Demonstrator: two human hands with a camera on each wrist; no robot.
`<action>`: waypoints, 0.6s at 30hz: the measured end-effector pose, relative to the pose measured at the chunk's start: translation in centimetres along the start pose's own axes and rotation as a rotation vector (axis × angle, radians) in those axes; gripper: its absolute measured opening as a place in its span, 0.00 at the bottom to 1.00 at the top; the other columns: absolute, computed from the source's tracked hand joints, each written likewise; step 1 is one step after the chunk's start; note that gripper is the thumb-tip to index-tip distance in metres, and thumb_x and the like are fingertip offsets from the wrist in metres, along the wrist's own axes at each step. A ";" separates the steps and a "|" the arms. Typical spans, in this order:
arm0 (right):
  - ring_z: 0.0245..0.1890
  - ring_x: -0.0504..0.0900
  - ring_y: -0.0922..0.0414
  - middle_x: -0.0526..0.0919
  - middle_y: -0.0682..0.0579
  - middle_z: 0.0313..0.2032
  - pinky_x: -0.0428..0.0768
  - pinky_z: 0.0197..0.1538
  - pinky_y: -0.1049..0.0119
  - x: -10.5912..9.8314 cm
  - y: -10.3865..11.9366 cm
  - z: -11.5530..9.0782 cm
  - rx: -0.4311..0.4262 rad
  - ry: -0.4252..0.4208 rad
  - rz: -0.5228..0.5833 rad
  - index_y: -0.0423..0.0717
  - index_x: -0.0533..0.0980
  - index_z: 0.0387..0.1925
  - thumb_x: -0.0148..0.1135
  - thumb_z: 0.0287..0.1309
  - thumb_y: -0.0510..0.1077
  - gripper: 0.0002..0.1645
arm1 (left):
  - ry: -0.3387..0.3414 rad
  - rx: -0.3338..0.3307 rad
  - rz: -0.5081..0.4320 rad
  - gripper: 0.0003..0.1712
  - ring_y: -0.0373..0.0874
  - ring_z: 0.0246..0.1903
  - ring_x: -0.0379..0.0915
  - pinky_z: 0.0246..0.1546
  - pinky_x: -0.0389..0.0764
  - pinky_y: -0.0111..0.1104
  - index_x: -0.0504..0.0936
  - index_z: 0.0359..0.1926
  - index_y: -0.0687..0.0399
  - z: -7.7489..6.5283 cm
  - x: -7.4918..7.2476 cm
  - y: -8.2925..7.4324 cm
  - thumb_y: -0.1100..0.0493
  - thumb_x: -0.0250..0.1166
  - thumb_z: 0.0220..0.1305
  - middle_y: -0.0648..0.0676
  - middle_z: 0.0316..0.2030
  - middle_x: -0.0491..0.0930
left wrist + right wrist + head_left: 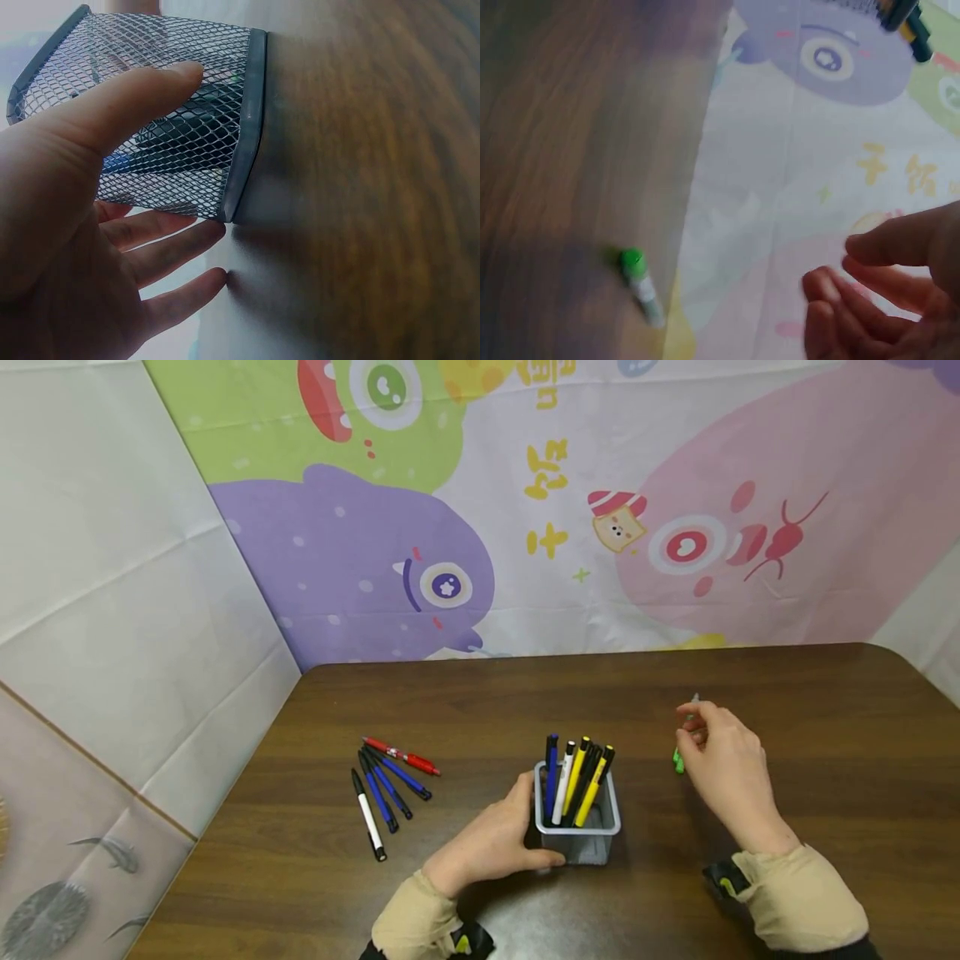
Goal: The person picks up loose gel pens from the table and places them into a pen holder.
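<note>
Left hand [491,839] holding a mesh pen holder [583,846] that stands upright near the middle of a wood-grain desk [255,860]. The thumb lies across the near mesh wall and the other fingers reach around the holder's left side, so that the holder sits clamped between them; in the left wrist view the lower fingers are spread apart beyond its base. Inside the holder, leaning in various directions, are a black-capped blue pen [552,777], a black-capped white pen [563,782] and two yellow pens [589,791], with dark pens [582,782] between the yellow ones.

Right hand [726,768] above a green-and-white pen [678,763], which lies on the desk to the right of the holder and well apart from it. The right fingers are loosely bent, thumb and forefinger apart, with nothing between them; the right wrist view shows the pen clear of the fingers.

At the desk's left, a loose group: a red pen [401,756] uppermost, three blue pens [386,791] fanned below it, and a white pen with black ends [367,814] beside these. Behind, a cartoon-printed cloth [555,602] hangs beyond the desk's far edge.
</note>
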State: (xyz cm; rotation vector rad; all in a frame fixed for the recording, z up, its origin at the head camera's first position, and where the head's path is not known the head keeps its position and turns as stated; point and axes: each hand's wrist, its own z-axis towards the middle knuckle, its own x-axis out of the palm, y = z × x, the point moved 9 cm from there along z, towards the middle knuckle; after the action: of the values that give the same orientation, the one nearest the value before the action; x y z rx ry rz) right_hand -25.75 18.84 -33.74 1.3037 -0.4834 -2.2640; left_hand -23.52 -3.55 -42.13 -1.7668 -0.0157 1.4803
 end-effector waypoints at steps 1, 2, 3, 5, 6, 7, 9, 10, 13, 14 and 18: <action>0.30 0.76 0.47 0.77 0.39 0.34 0.74 0.30 0.49 0.4 -0.5 0.0 0.018 0.048 -0.016 0.36 0.74 0.45 0.54 0.54 0.36 0.15 | 0.001 -0.002 -0.001 0.54 0.45 0.47 0.71 0.49 0.72 0.35 0.48 0.65 0.53 0.0 0.0 0.0 0.40 0.68 0.45 0.57 0.52 0.70; 0.31 0.75 0.46 0.75 0.37 0.36 0.74 0.30 0.49 0.8 -1.0 -0.1 0.032 0.098 -0.035 0.36 0.73 0.47 0.53 0.54 0.37 0.17 | 0.003 -0.006 -0.004 0.54 0.45 0.47 0.71 0.49 0.72 0.35 0.48 0.65 0.53 0.0 0.0 0.1 0.40 0.68 0.45 0.57 0.53 0.70; 0.32 0.75 0.45 0.74 0.35 0.38 0.73 0.29 0.50 1.3 -1.4 -0.2 0.047 0.154 -0.056 0.36 0.72 0.50 0.52 0.55 0.38 0.19 | 0.003 -0.008 -0.004 0.54 0.45 0.47 0.71 0.49 0.72 0.35 0.48 0.65 0.53 0.0 0.1 0.1 0.40 0.68 0.45 0.57 0.53 0.70; 0.33 0.74 0.43 0.71 0.32 0.41 0.73 0.28 0.51 2.4 -2.2 -0.5 0.071 0.267 -0.097 0.37 0.70 0.53 0.51 0.56 0.39 0.22 | 0.004 -0.009 -0.003 0.55 0.44 0.47 0.71 0.49 0.72 0.35 0.48 0.65 0.53 0.0 0.1 0.1 0.39 0.68 0.45 0.57 0.53 0.70; 0.34 0.73 0.42 0.70 0.30 0.42 0.73 0.28 0.50 3.0 -2.5 -0.7 0.079 0.321 -0.115 0.37 0.69 0.54 0.51 0.57 0.40 0.23 | 0.004 -0.009 -0.003 0.55 0.44 0.47 0.71 0.49 0.72 0.35 0.48 0.66 0.53 0.0 0.1 0.1 0.39 0.68 0.45 0.57 0.53 0.70; 0.35 0.73 0.41 0.69 0.29 0.43 0.73 0.29 0.50 3.6 -2.8 -0.9 0.088 0.369 -0.130 0.36 0.69 0.55 0.51 0.57 0.40 0.24 | 0.004 -0.008 -0.003 0.55 0.44 0.47 0.71 0.49 0.72 0.35 0.48 0.66 0.53 0.0 0.1 0.1 0.39 0.68 0.45 0.57 0.53 0.70; 0.37 0.72 0.37 0.68 0.27 0.44 0.73 0.30 0.49 4.5 -3.4 -1.3 0.099 0.450 -0.148 0.36 0.67 0.57 0.51 0.58 0.41 0.25 | 0.003 -0.006 -0.003 0.55 0.44 0.47 0.71 0.49 0.72 0.35 0.47 0.66 0.53 0.0 0.1 0.1 0.39 0.68 0.45 0.57 0.53 0.70; 0.39 0.71 0.36 0.67 0.27 0.45 0.74 0.32 0.47 4.9 -3.5 -1.5 0.101 0.482 -0.153 0.35 0.67 0.58 0.51 0.58 0.41 0.26 | 0.003 -0.006 -0.005 0.55 0.44 0.47 0.71 0.49 0.72 0.35 0.47 0.66 0.53 0.0 0.1 0.1 0.40 0.68 0.45 0.57 0.53 0.70; 0.40 0.70 0.34 0.64 0.25 0.46 0.73 0.33 0.45 5.8 -4.0 -1.9 0.106 0.554 -0.158 0.35 0.64 0.60 0.52 0.58 0.41 0.28 | 0.003 -0.004 -0.009 0.54 0.44 0.47 0.70 0.49 0.71 0.35 0.47 0.66 0.53 0.0 0.1 0.1 0.40 0.68 0.45 0.57 0.53 0.70; 0.41 0.69 0.34 0.63 0.25 0.46 0.73 0.34 0.45 6.0 -4.1 -2.0 0.103 0.572 -0.163 0.35 0.64 0.60 0.52 0.59 0.41 0.28 | 0.003 -0.003 -0.011 0.54 0.44 0.47 0.70 0.50 0.71 0.35 0.48 0.66 0.53 0.0 0.1 0.1 0.40 0.68 0.45 0.57 0.53 0.70; 0.42 0.66 0.33 0.62 0.24 0.46 0.72 0.37 0.43 6.6 -4.3 -2.2 0.084 0.612 -0.196 0.34 0.64 0.60 0.52 0.58 0.41 0.28 | 0.005 0.003 -0.009 0.54 0.44 0.48 0.70 0.50 0.71 0.34 0.48 0.65 0.53 0.0 0.0 0.0 0.40 0.68 0.45 0.56 0.53 0.70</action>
State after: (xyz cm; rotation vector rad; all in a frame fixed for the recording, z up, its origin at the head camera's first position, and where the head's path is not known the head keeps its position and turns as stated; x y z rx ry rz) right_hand -27.63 18.47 -41.70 2.0532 -0.2364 -1.8549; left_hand -23.53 -3.57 -42.17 -1.7657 -0.0193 1.4687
